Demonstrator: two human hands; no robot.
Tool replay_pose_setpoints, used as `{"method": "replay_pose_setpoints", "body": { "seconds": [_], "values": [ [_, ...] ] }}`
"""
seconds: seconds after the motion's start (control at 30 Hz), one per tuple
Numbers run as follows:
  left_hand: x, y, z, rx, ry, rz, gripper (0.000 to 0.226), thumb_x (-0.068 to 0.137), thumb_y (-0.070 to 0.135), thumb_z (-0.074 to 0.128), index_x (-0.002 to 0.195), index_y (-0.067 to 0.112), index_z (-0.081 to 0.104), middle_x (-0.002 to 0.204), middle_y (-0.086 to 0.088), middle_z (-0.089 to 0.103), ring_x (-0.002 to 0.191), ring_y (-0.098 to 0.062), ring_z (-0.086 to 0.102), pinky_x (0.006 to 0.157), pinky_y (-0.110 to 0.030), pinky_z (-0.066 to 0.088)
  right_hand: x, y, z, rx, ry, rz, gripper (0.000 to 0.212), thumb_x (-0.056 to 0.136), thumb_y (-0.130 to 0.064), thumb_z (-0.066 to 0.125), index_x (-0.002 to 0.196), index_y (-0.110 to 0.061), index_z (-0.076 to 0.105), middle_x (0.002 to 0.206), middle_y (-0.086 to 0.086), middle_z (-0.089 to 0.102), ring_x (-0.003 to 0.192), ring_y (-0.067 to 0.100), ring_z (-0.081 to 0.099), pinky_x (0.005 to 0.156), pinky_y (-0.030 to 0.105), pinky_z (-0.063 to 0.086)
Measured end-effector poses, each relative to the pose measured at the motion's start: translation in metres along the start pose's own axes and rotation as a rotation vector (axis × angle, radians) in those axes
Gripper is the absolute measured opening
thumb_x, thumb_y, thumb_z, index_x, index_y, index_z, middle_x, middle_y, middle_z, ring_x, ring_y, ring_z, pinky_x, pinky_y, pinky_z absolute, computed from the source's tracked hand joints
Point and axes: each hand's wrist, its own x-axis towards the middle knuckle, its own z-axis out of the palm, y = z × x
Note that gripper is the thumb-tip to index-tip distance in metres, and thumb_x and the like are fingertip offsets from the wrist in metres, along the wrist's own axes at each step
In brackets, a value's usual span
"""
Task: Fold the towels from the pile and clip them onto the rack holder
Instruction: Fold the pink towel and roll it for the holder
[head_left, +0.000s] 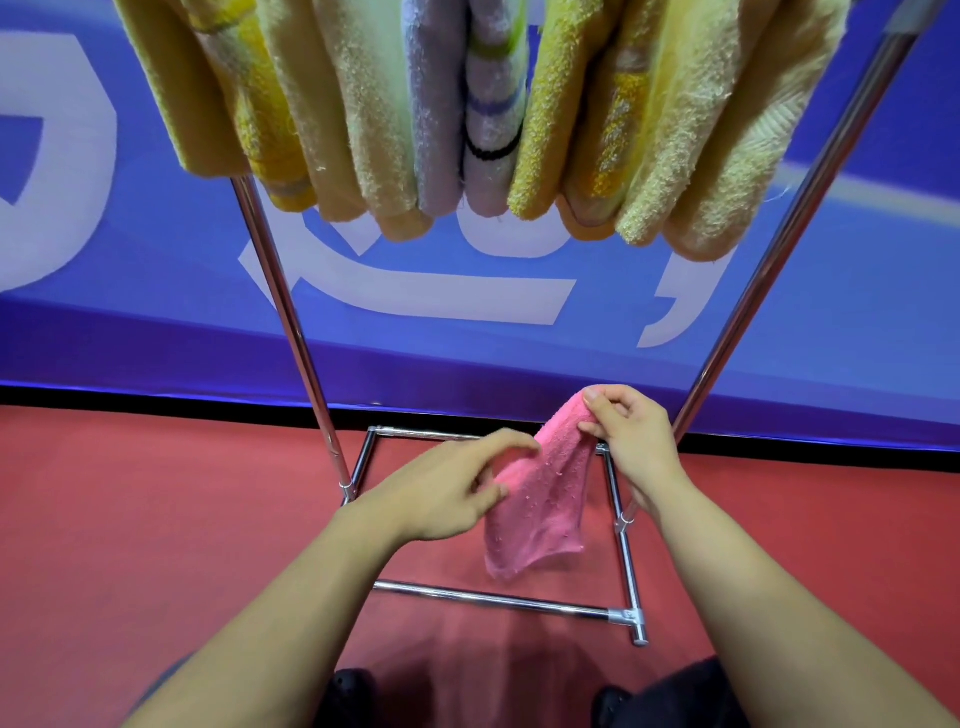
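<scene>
A small pink towel (535, 499) hangs in the air below the rack, folded into a narrow drooping shape. My right hand (631, 441) pinches its top corner between thumb and fingers. My left hand (452, 488) grips its left edge lower down. Several folded towels (467, 119), yellow, cream and lilac with stripes, hang side by side from the top of the rack, above my hands. The clips that hold them are out of view.
The chrome rack (291, 322) has two slanted uprights and a square base frame (493, 600) on the red floor. A blue banner with white lettering (156, 291) stands behind it. My dark shoes (353, 691) are at the bottom edge.
</scene>
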Motion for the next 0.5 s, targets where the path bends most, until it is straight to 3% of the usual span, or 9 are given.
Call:
{"method": "replay_pose_setpoints", "body": {
  "seconds": [0.07, 0.17, 0.33, 0.43, 0.5],
  "values": [
    [0.002, 0.006, 0.002, 0.079, -0.086, -0.005, 0.052, 0.097, 0.026, 0.060, 0.139, 0.050, 0.041, 0.095, 0.009, 0.065, 0.078, -0.014, 0.054, 0.077, -0.032, 0.048, -0.001, 0.001, 0.001, -0.036, -0.018, -0.005, 0.009, 0.096, -0.019, 0.067, 0.099, -0.012, 0.073, 0.095, 0.008, 0.074, 0.075, 0.012, 0.074, 0.072, 0.016, 0.057],
    [0.003, 0.005, 0.007, 0.071, -0.179, -0.071, 0.052, 0.095, 0.031, 0.060, 0.139, 0.053, 0.042, 0.092, 0.004, 0.069, 0.081, -0.019, 0.060, 0.078, -0.034, 0.049, -0.004, 0.001, 0.004, -0.064, -0.046, -0.014, 0.010, 0.096, -0.018, 0.068, 0.100, -0.010, 0.073, 0.096, 0.010, 0.075, 0.075, 0.014, 0.074, 0.071, 0.017, 0.057],
    [0.005, -0.001, 0.010, -0.015, -0.175, -0.211, 0.057, 0.092, 0.030, 0.062, 0.141, 0.050, 0.042, 0.101, 0.003, 0.072, 0.089, -0.020, 0.066, 0.086, -0.032, 0.051, -0.009, -0.002, 0.007, -0.084, -0.091, -0.019, 0.011, 0.095, -0.018, 0.069, 0.100, -0.010, 0.074, 0.095, 0.009, 0.075, 0.076, 0.017, 0.074, 0.070, 0.016, 0.056],
    [0.006, -0.006, 0.010, -0.137, -0.096, -0.295, 0.055, 0.092, 0.024, 0.067, 0.141, 0.042, 0.050, 0.086, 0.012, 0.060, 0.070, -0.009, 0.060, 0.073, -0.026, 0.047, -0.011, -0.004, 0.006, -0.062, -0.102, -0.012, 0.010, 0.093, -0.015, 0.072, 0.099, -0.008, 0.076, 0.094, 0.009, 0.077, 0.076, 0.017, 0.074, 0.068, 0.015, 0.055],
    [0.007, -0.009, 0.010, -0.262, -0.042, -0.344, 0.051, 0.093, 0.016, 0.067, 0.139, 0.031, 0.052, 0.074, 0.009, 0.056, 0.053, -0.004, 0.054, 0.061, -0.022, 0.046, -0.013, -0.005, 0.007, -0.050, -0.127, -0.017, 0.009, 0.090, -0.014, 0.074, 0.096, -0.007, 0.077, 0.091, 0.007, 0.077, 0.074, 0.014, 0.072, 0.069, 0.016, 0.057]
  ]
}}
